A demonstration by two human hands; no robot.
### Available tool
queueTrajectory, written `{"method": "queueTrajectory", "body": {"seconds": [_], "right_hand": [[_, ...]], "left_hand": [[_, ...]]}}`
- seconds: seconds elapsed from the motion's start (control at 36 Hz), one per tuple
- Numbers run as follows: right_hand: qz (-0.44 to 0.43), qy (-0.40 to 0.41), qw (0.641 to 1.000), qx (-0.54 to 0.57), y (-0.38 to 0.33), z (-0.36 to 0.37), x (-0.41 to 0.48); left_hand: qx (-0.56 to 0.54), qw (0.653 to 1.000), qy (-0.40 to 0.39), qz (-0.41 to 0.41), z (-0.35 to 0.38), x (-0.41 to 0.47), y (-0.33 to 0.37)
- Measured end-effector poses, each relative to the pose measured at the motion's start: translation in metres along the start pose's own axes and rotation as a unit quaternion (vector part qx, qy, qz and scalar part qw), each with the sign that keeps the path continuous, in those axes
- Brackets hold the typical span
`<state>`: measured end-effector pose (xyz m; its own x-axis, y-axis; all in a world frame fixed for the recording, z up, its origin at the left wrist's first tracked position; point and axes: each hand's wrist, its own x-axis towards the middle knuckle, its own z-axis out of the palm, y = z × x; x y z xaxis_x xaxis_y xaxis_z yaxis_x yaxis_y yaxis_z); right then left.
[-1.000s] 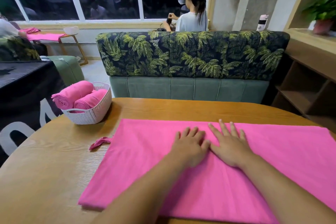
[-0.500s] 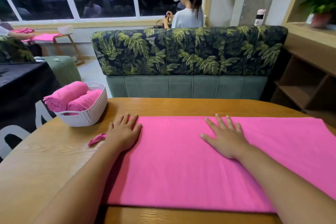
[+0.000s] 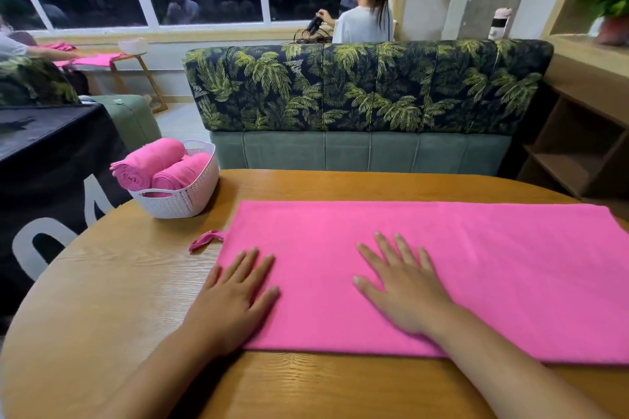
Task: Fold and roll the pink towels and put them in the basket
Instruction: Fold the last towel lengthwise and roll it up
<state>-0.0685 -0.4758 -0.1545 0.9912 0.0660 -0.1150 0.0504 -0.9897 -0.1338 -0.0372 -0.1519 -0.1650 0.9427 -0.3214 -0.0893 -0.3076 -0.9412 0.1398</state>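
A pink towel [image 3: 476, 265], folded into a long flat band, lies across the wooden table [image 3: 112, 299]. My left hand [image 3: 235, 299] presses flat on the towel's left end, fingers straight, partly over its edge. My right hand [image 3: 405, 289] lies flat on the towel near its middle, fingers spread. A small pink loop [image 3: 204, 240] sticks out from the towel's left edge. At the table's far left stands a white woven basket [image 3: 183, 197] holding two rolled pink towels [image 3: 149, 163].
A sofa back with palm-leaf print [image 3: 367, 88] runs behind the table. A black-draped table [image 3: 51, 163] stands to the left, wooden shelves [image 3: 578, 146] to the right. A person wearing a headset [image 3: 364, 10] stands beyond the sofa.
My left hand slid from beside the right hand out to the towel's left end, then drew back toward me. The right hand stayed flat on the towel and drew back slightly.
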Motion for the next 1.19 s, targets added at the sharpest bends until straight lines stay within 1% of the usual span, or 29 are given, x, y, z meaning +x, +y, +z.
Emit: {"method": "queueTrajectory", "body": {"seconds": [0.08,0.17,0.19,0.25,0.33,0.39,0.53,0.69,0.81,0.89,1.03,1.08,1.11,1.14,1.19], "right_hand": [[0.018,-0.005,1.000,-0.007,-0.009,0.000,0.000],[0.029,-0.008,1.000,-0.005,-0.035,-0.001,-0.004],[0.019,-0.006,1.000,0.000,-0.048,0.000,-0.008],[-0.012,-0.006,1.000,0.014,-0.076,0.006,-0.020],[-0.047,0.002,0.999,0.013,-0.105,0.019,-0.038],[-0.054,0.009,0.998,0.009,-0.110,0.023,-0.046],[-0.056,0.000,0.998,-0.007,-0.088,0.022,-0.065],[0.002,0.000,1.000,-0.016,-0.029,0.020,-0.104],[0.041,0.008,0.999,-0.018,-0.004,0.019,-0.120],[0.047,0.010,0.999,-0.008,-0.003,0.020,-0.122],[0.046,0.007,0.999,-0.003,-0.008,0.014,-0.125],[0.050,0.000,0.999,-0.004,-0.010,0.013,-0.126],[0.054,-0.006,0.999,-0.002,-0.011,0.013,-0.125],[0.058,-0.011,0.998,-0.002,-0.014,0.013,-0.124],[0.061,-0.016,0.998,0.005,-0.026,0.012,-0.121]], "left_hand": [[0.011,0.999,0.011,-0.033,-0.001,-0.006,0.002],[-0.045,0.999,0.018,-0.009,0.003,-0.012,0.032],[-0.057,0.998,0.011,0.006,0.006,-0.015,0.042],[-0.044,0.999,0.002,0.028,0.012,-0.023,0.055],[-0.003,0.999,0.005,0.037,0.016,-0.030,0.048],[0.009,0.999,0.007,0.047,0.015,-0.033,0.036],[0.016,0.998,-0.014,0.063,0.009,-0.043,0.018],[0.015,0.995,-0.037,0.090,-0.002,-0.054,-0.004],[-0.016,0.996,-0.034,0.077,-0.013,-0.074,-0.038],[-0.044,0.998,-0.021,0.049,-0.020,-0.084,-0.052],[0.012,0.999,-0.037,0.029,-0.029,-0.087,-0.059],[0.057,0.997,-0.048,0.021,-0.036,-0.084,-0.047],[0.063,0.997,-0.039,0.030,-0.039,-0.084,-0.036],[0.046,0.998,-0.013,0.047,-0.041,-0.083,-0.023],[-0.080,0.993,0.044,0.079,-0.039,-0.077,0.010]]}}
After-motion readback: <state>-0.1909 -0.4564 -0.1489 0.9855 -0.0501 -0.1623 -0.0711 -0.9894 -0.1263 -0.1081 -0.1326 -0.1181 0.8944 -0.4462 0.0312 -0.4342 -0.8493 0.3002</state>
